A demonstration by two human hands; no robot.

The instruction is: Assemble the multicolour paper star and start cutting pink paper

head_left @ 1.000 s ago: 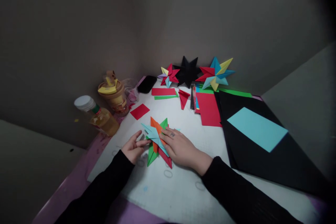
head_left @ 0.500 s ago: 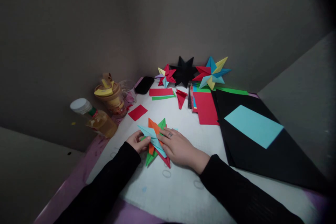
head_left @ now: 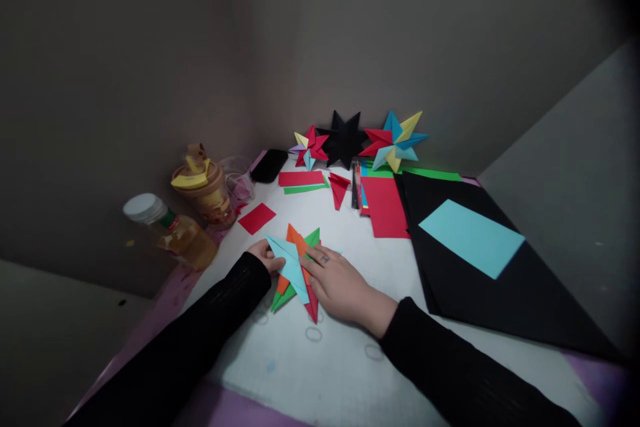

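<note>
A folded paper star with orange, green, red and light blue points lies on the white board in front of me. My left hand pinches the left edge of its light blue folded piece, thumb on top and some fingers hidden underneath. That piece lies across the star's upper face. From the right, my right hand rests on the star with its fingers stretched flat, covering the right-hand points. A ring-like mark shows on one of its fingers.
Behind stand a small multicoloured star, a black star and a larger multicoloured star. Black sheets lie right, bearing a light blue sheet. At left are a bottle, a lidded cup and a phone.
The light blue piece has turned and shows a broader face, its lower tip shifted slightly left. My left hand keeps hold of its edge. The whole view has shifted a little.
</note>
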